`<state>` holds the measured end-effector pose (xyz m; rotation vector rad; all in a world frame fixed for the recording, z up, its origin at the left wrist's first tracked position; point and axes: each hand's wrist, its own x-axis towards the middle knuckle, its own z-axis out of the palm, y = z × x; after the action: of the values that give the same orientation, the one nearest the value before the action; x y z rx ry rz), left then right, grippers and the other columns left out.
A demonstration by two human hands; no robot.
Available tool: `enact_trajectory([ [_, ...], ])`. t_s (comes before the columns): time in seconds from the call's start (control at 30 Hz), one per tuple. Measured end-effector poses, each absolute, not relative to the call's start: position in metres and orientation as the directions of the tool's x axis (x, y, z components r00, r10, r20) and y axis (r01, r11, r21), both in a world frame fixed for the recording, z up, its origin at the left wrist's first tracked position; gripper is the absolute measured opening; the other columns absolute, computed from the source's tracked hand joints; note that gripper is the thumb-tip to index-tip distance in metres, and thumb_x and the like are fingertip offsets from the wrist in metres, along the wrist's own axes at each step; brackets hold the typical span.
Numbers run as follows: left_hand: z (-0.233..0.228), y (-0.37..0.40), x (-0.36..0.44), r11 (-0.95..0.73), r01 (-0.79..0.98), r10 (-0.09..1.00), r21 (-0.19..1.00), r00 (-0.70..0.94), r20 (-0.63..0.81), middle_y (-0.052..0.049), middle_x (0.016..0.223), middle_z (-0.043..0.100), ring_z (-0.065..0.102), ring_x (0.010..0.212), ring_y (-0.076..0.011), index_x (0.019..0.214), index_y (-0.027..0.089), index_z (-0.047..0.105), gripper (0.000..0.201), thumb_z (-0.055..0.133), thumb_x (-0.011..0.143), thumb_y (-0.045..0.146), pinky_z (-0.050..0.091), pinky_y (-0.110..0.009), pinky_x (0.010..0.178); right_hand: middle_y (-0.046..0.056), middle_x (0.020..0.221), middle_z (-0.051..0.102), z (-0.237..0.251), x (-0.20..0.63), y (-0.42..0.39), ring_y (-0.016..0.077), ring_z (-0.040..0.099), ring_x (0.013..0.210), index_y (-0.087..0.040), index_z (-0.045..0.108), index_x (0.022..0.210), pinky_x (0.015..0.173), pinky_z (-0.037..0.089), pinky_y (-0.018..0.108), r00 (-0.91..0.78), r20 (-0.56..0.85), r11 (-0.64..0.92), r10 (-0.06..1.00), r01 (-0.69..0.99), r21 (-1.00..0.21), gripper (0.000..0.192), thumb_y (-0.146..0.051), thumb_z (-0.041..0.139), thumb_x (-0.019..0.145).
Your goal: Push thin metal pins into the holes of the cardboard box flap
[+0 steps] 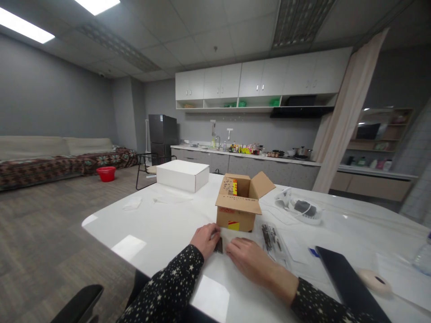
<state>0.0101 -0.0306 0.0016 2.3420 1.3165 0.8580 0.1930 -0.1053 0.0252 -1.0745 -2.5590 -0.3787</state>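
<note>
- The open cardboard box stands on the bench, just beyond the hands; its near flap slopes outward and its right flap spreads wide.
- A yellow-and-red piece shows at its opening; the rest of the interior is too shadowed to make out.
- Small dark brown strips lie on the bench between the hands, in front of that box.
- The left hand has bent fingers right beside the strips; whether they grasp them, I cannot tell.
- The right hand rests low, fingers curled; whether they hold anything is hidden.
- Right of the box, a clear plastic packet contains more dark strips.
- The white box is closed, contents hidden.
</note>
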Motion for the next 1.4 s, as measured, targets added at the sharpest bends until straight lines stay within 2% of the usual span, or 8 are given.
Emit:
enact_trajectory([
  [0.2, -0.001, -0.029, 0.011, -0.531, 0.656, 0.847, 0.537, 0.395, 0.356, -0.005, 0.094, 0.068, 0.060, 0.092, -0.0179, 0.094, 0.020, 0.062, 0.019, 0.045, 0.085, 0.020, 0.044, -0.029, 0.084, 0.006, 0.082, 0.064, 0.012, 0.196, -0.102, 0.0174, 0.061, 0.079, -0.017, 0.061, 0.082, 0.070, 0.051, 0.029, -0.569, 0.415, 0.660, 0.710, 0.744, -0.107, 0.017, -0.010, 0.047, 0.088],
  [0.4, 0.001, -0.031, 0.008, -0.514, 0.648, 0.858, 0.562, 0.382, 0.344, -0.005, 0.094, 0.068, 0.060, 0.093, -0.0185, 0.095, 0.020, 0.062, 0.020, 0.045, 0.085, 0.021, 0.044, -0.030, 0.086, 0.006, 0.088, 0.066, 0.009, 0.189, -0.104, 0.0185, 0.061, 0.088, -0.017, 0.066, 0.087, 0.081, 0.050, 0.031, -0.504, 0.455, 0.661, 0.734, 0.682, -0.312, 0.015, -0.009, 0.054, 0.085],
  [0.67, -0.002, -0.027, 0.003, -0.518, 0.506, 0.855, 0.690, 0.288, 0.431, -0.005, 0.102, 0.067, 0.060, 0.101, -0.0187, 0.097, 0.020, 0.061, 0.023, 0.044, 0.083, 0.025, 0.044, -0.032, 0.095, 0.006, 0.093, 0.067, -0.001, 0.190, -0.102, 0.0172, 0.060, 0.090, -0.019, 0.070, 0.094, 0.084, 0.049, 0.030, -0.485, 0.449, 0.655, 0.750, 0.637, -0.407, 0.018, -0.011, 0.057, 0.085],
  [0.77, 0.000, -0.023, -0.005, -0.532, 0.487, 0.845, 0.693, 0.250, 0.472, -0.005, 0.104, 0.067, 0.060, 0.102, -0.0187, 0.096, 0.020, 0.061, 0.023, 0.044, 0.083, 0.028, 0.044, -0.032, 0.096, 0.006, 0.094, 0.067, 0.000, 0.190, -0.102, 0.0173, 0.060, 0.091, -0.019, 0.070, 0.097, 0.084, 0.049, 0.030, -0.487, 0.445, 0.655, 0.752, 0.628, -0.419, 0.019, -0.011, 0.057, 0.085],
  [0.87, 0.008, -0.015, -0.023, -0.561, 0.566, 0.818, 0.604, 0.270, 0.508, -0.006, 0.106, 0.067, 0.060, 0.103, -0.0203, 0.096, 0.020, 0.062, 0.024, 0.045, 0.083, 0.031, 0.044, -0.034, 0.096, 0.006, 0.094, 0.067, 0.002, 0.190, -0.103, 0.0174, 0.060, 0.091, -0.019, 0.070, 0.099, 0.084, 0.049, 0.030, -0.474, 0.445, 0.646, 0.760, 0.626, -0.437, 0.021, -0.011, 0.057, 0.084],
  [1.0, 0.023, 0.002, -0.060, -0.492, 0.716, 0.831, 0.495, 0.216, 0.513, -0.006, 0.102, 0.068, 0.062, 0.098, -0.0208, 0.094, 0.019, 0.061, 0.025, 0.041, 0.085, 0.032, 0.045, -0.035, 0.094, 0.005, 0.091, 0.066, 0.004, 0.190, -0.105, 0.0166, 0.060, 0.088, -0.019, 0.068, 0.097, 0.082, 0.049, 0.030, -0.447, 0.452, 0.632, 0.772, 0.616, -0.471, 0.021, -0.009, 0.057, 0.082],
  [1.2, 0.037, 0.024, -0.102, -0.245, 0.926, 0.893, 0.289, 0.099, 0.440, -0.008, 0.091, 0.069, 0.062, 0.089, -0.0224, 0.088, 0.019, 0.060, 0.027, 0.038, 0.088, 0.032, 0.046, -0.034, 0.082, 0.005, 0.088, 0.065, 0.003, 0.188, -0.104, 0.0165, 0.059, 0.086, -0.019, 0.066, 0.094, 0.080, 0.049, 0.030, -0.440, 0.456, 0.631, 0.774, 0.603, -0.489, 0.022, -0.006, 0.055, 0.080],
  [1.4, 0.030, 0.028, -0.108, -0.076, 0.984, 0.935, 0.161, 0.014, 0.354, -0.012, 0.086, 0.071, 0.065, 0.088, -0.0262, 0.085, 0.018, 0.061, 0.035, 0.033, 0.091, 0.038, 0.043, -0.036, 0.080, 0.006, 0.091, 0.065, 0.005, 0.185, -0.105, 0.0169, 0.060, 0.087, -0.018, 0.065, 0.093, 0.081, 0.048, 0.030, -0.423, 0.453, 0.615, 0.785, 0.616, -0.491, 0.020, -0.007, 0.055, 0.080],
])
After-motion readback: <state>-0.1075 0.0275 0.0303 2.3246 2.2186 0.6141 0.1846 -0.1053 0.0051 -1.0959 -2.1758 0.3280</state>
